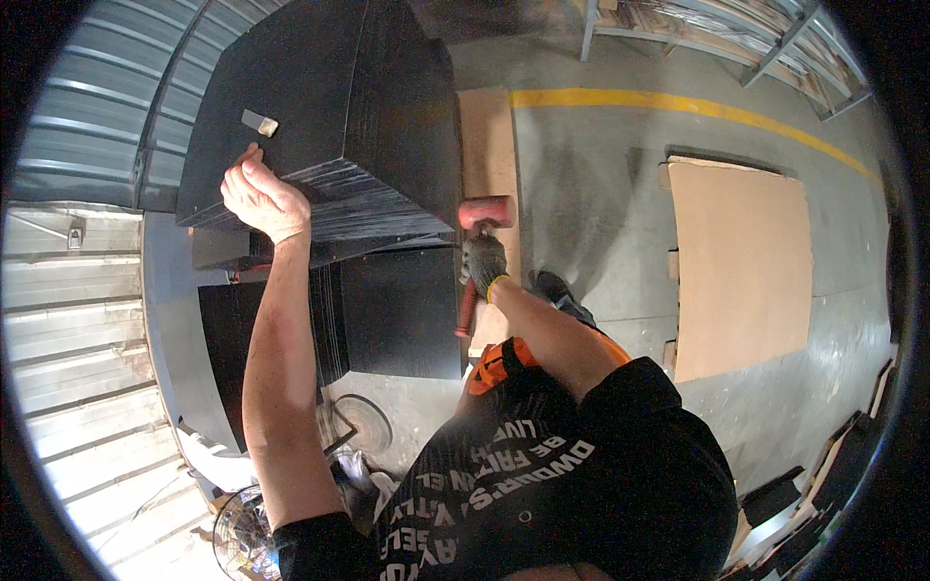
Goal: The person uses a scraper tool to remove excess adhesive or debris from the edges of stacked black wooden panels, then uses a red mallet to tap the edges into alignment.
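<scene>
A red-headed mallet (487,212) with a red handle is in my right hand (484,263), which wears a dark glove and is closed round it. The mallet's head is beside the right side of a tall stack of black sheets (402,116). My bare left hand (263,197) is at the near edge of the stack's top, fingers partly stretched and holding nothing visible. Just beyond its fingertips, a small flat grey piece with a pale end (260,123) lies on the top sheet; its kind is unclear.
Below the tall stack are more black panels (402,310). A brown board (741,266) lies on the grey floor at right, before a yellow line (678,102). A wire-guarded fan (242,533) stands lower left, near a corrugated wall (77,368). Metal racking (775,48) is at far right.
</scene>
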Available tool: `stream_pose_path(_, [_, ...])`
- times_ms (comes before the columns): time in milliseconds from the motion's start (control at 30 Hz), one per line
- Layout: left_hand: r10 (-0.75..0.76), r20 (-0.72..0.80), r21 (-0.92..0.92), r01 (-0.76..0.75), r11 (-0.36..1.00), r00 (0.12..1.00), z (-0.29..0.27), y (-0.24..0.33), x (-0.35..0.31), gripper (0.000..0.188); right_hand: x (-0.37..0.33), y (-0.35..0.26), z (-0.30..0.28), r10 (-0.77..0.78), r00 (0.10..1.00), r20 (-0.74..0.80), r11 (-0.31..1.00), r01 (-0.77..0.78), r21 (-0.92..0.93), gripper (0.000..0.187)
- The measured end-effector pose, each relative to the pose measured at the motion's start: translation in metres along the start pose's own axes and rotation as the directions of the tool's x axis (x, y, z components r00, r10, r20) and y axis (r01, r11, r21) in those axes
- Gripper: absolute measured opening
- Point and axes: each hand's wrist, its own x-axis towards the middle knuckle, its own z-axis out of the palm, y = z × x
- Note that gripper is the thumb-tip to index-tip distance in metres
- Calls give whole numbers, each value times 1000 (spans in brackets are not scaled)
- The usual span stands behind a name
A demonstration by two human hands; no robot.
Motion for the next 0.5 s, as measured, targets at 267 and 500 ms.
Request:
stream_pose_path(267, [-8,-7,18,8,1000,1000,1,5,3,40,28,3,-21,-18,998,56,989,26,-144,29])
stream_pose_path(500, [-2,0,14,2,1000,1000,3,0,2,41,7,5,-6,-105,990,-97,926,62,-373,26])
